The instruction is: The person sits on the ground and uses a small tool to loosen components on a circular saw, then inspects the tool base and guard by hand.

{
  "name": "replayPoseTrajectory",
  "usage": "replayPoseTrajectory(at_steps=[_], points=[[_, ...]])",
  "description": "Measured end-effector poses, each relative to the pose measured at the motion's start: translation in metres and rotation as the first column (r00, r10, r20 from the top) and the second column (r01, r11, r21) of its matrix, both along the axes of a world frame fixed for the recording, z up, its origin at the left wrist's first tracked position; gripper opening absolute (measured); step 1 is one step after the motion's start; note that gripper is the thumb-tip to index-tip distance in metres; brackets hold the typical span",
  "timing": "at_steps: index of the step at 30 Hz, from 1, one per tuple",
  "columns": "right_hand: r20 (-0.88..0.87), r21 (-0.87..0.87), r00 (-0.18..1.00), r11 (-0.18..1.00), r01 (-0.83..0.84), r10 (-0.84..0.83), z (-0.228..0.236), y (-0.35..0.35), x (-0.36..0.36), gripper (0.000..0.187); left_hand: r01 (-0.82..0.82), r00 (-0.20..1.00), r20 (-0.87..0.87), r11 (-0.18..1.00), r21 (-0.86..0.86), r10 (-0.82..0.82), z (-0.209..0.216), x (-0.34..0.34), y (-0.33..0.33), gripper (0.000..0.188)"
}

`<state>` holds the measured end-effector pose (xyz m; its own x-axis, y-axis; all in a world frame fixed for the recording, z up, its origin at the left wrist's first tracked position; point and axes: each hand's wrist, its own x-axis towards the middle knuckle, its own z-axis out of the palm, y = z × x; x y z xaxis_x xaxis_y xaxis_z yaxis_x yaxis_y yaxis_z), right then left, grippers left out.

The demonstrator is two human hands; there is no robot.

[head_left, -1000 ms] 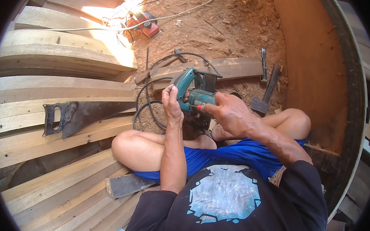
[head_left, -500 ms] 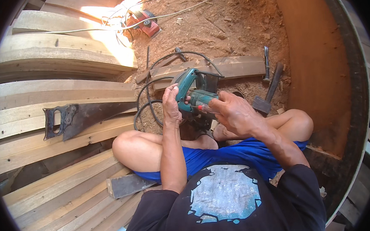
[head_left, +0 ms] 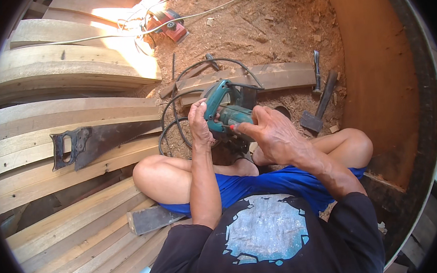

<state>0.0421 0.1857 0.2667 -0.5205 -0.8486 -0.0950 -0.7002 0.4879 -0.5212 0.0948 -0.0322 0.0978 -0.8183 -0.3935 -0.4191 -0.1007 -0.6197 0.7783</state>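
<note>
A teal circular saw [head_left: 237, 114] with a dark guard is held up in front of my crossed legs. My left hand [head_left: 200, 121] wraps round its looped rear handle [head_left: 216, 99], the fingers partly hidden behind it. Beside the motor housing, my right hand [head_left: 273, 132] is closed on a slim screwdriver [head_left: 233, 128]. Only its red part shows clearly, close to the base of the saw's handle; my fingers cover most of the rest. The saw's black cord [head_left: 234, 60] loops away behind it.
Curved wooden planks [head_left: 67, 113] are stacked at the left, with a handsaw [head_left: 108, 138] lying across them. Beyond the saw lie a curved timber [head_left: 285, 77], a chisel [head_left: 316, 73] and a hammer [head_left: 322, 107]. A red power tool [head_left: 172, 26] sits on the shavings-covered floor. A brown panel [head_left: 375, 77] curves along the right.
My right hand has shifted slightly left and turned at the wrist, fingers closer to the saw's handle. The saw and my left hand have moved a little to the left.
</note>
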Motion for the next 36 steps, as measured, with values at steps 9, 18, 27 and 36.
replayPoseTrajectory(at_steps=[9,18,27,36], points=[[0.226,0.108,0.941,0.966,0.235,-0.254,0.014,-0.014,-0.005,0.026,-0.011,1.000,0.005,1.000,-0.010,0.011,-0.001,0.000,-0.003,0.033],[-0.022,0.003,0.998,0.998,-0.059,0.059,0.000,-0.013,-0.004,0.017,-0.010,1.000,0.013,1.000,0.001,0.010,-0.004,0.000,-0.004,0.034],[0.206,0.167,0.956,0.970,0.176,-0.208,0.006,-0.025,-0.009,0.022,-0.017,1.000,0.027,1.000,0.008,0.016,-0.006,-0.001,-0.006,0.033],[-0.187,0.069,0.977,0.993,-0.092,0.103,-0.015,-0.032,0.001,0.016,-0.004,1.000,-0.022,1.000,0.000,0.004,-0.011,-0.001,-0.012,0.030]])
